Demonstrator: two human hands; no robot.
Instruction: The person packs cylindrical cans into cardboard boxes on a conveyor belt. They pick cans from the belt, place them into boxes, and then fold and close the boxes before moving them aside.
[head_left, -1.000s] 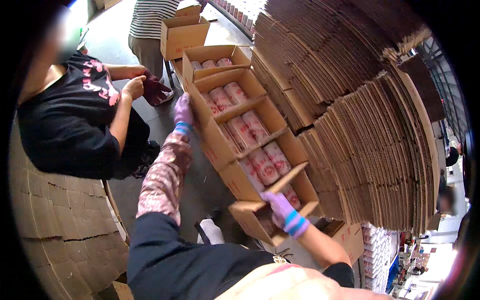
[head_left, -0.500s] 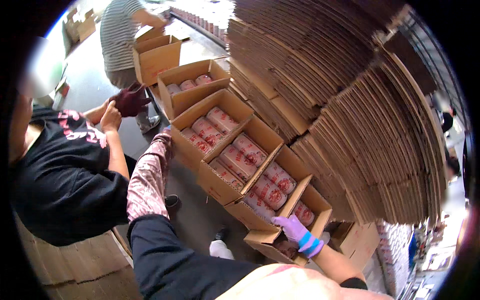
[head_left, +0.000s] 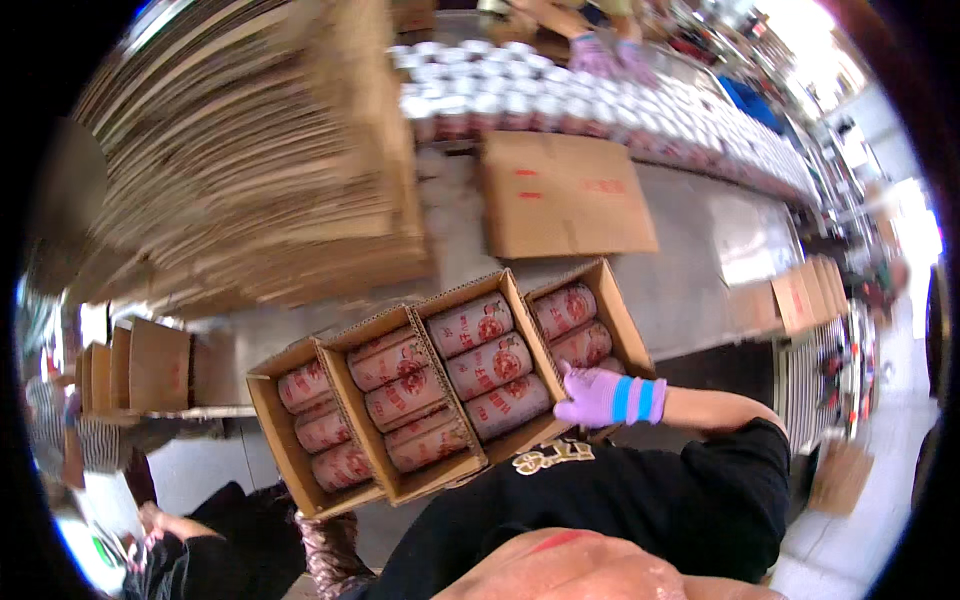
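Several open cardboard boxes (head_left: 500, 440) stand pressed side by side in a slanting row before me. Printed cans (head_left: 492, 366), pale with red pictures, lie on their sides in them. My right hand (head_left: 605, 398), in a purple knitted glove with blue bands, grips the near edge of the box at the right end, thumb over the rim. My left arm, in a shiny patterned sleeve (head_left: 333, 545), reaches to the near left corner of the row; the hand itself is hidden behind the box there.
A closed carton (head_left: 570, 195) lies on the metal table (head_left: 690, 225) beyond the row. Tall flattened cardboard stacks (head_left: 250, 160) stand at left. Many white-topped cans (head_left: 560, 95) line the back, near another person's gloved hands (head_left: 610, 58). People work at lower left.
My view has swung to the right, and the row of boxes has come round with me, now in front of my body by the metal table. My right hand is still at its right end.
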